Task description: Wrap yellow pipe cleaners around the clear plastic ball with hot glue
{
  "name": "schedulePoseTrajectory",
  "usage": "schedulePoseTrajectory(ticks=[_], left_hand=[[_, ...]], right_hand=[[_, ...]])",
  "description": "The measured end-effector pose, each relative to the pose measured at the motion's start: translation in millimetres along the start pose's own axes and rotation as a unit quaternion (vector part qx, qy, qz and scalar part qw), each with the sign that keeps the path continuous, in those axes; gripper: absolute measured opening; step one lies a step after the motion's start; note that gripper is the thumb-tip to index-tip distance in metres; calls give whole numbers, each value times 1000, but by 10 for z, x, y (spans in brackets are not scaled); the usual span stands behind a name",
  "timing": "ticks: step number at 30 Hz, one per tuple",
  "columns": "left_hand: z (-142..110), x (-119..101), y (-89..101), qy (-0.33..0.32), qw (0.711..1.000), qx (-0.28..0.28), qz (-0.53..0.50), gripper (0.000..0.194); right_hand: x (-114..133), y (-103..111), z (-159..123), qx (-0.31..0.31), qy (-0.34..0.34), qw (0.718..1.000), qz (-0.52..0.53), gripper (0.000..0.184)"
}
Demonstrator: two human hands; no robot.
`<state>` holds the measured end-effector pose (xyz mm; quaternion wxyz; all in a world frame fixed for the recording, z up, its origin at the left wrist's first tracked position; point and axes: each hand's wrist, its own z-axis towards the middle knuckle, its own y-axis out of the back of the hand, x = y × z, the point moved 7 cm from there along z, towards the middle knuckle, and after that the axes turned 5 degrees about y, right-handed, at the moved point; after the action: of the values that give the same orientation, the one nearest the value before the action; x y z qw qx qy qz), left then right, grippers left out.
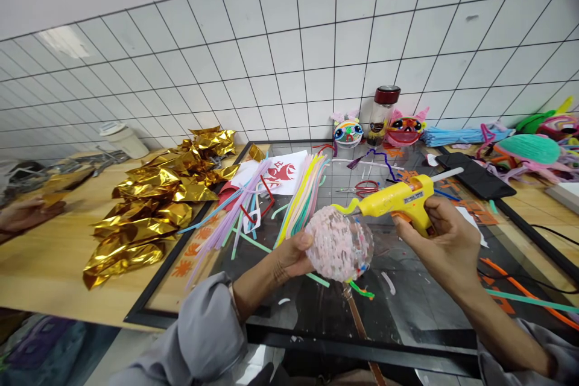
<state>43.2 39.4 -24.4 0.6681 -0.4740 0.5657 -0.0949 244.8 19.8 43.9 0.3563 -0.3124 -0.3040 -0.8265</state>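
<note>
My left hand (294,256) is closed on the left edge of a round, clear ball (339,244) largely covered in pale pink fuzzy strips. A yellow fuzzy strip (346,205) sticks up at its top, and a green and orange one (362,291) hangs below. In my right hand (452,247) is a yellow hot glue gun (398,199), gripped by its handle. Its nozzle points left, at the upper edge of the ball; whether it touches I cannot tell. A white glue stick (447,174) protrudes from the gun's back.
Pipe cleaners (303,193) and red-handled scissors (366,187) lie behind the ball. Gold foil pieces (149,193) cover the left table. A jar (380,114), decorated faces (347,131) and a black phone (474,175) stand or lie farther back. Another person's hand (29,214) shows at far left.
</note>
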Motion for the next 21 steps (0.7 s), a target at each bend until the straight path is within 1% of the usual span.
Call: schedulePoseTrajectory(ticks=[5,7,10,13,18,21], left_hand=[[19,-78,-15,-48,998,3,-32,89],[29,-95,-29,-55,998,4,-40,95],[25,-112,-7,-59,998,-11,-37,101],[11,-124,18,-57,998,-23,-29,100],[15,-195,-31,-75,997,-7,-30,105],[24,-216,-35,-80,996,-7,-42,103]], right_hand=[[40,-3,3,4,8,1000,-2,21],[60,-1,6,5,15,1000,-4,20],[75,8,7,3,25,1000,-8,19],[67,14,1,3,28,999,-16,20],[52,10,-19,10,33,999,-30,21],[51,5,-23,12,36,999,-26,20]])
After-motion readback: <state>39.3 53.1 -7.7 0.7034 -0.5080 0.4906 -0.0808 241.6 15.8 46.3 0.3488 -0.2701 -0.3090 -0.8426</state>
